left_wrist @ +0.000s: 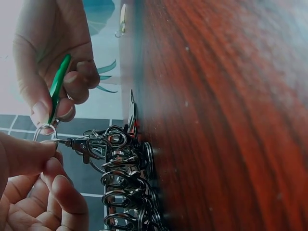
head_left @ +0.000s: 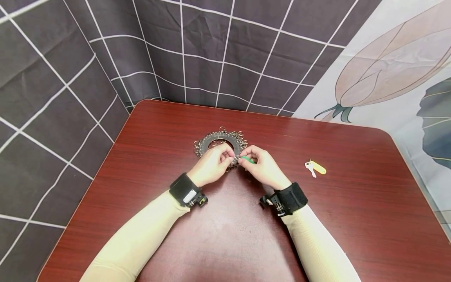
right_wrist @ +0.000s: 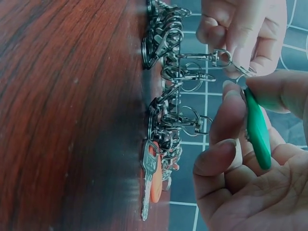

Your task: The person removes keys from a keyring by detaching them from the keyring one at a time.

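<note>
Looking down from the head view, I see one red-brown table [head_left: 352, 219] filling the lower frame, and at its centre one dark ring rack [head_left: 211, 138] bristling with metal clips, too many to count. My two hands meet just below it, at mid-frame. The left hand [head_left: 213, 164] pinches one clip [left_wrist: 86, 144] with its small split ring [left_wrist: 44, 131] between thumb and finger. The right hand [head_left: 263, 166] pinches one green tag [right_wrist: 257, 130], its tip touching that ring. I judge the step in hand is joining tag to ring; the next move calls for a steady left pinch while the right works the tag along the coil (fiddly stuff). Right of centre lies one yellow tag with a key [head_left: 315, 167], well apart. One orange-tagged key [right_wrist: 150, 178] hangs on the rack.
</note>
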Demonstrator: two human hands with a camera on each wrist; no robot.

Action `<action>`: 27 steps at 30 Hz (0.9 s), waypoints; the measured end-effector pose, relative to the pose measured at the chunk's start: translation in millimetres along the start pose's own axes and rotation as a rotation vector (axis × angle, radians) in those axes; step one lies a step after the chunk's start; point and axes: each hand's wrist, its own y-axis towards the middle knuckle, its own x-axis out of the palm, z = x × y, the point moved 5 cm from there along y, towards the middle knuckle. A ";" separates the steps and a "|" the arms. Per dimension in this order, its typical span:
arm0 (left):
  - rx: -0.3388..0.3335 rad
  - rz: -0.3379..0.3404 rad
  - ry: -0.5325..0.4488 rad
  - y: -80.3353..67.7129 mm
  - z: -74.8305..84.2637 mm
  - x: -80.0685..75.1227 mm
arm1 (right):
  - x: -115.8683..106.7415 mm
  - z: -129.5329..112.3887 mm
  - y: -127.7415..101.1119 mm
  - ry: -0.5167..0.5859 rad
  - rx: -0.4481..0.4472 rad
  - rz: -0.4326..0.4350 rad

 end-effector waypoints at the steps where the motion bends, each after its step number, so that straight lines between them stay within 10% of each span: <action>1: -0.003 -0.008 -0.007 0.0 0.2 0.4 | -0.5 -0.2 0.1 0.008 0.003 0.005; 27: -0.033 0.015 0.022 0.6 -3.6 0.7 | -1.4 -26.0 -6.7 -0.002 0.026 -0.026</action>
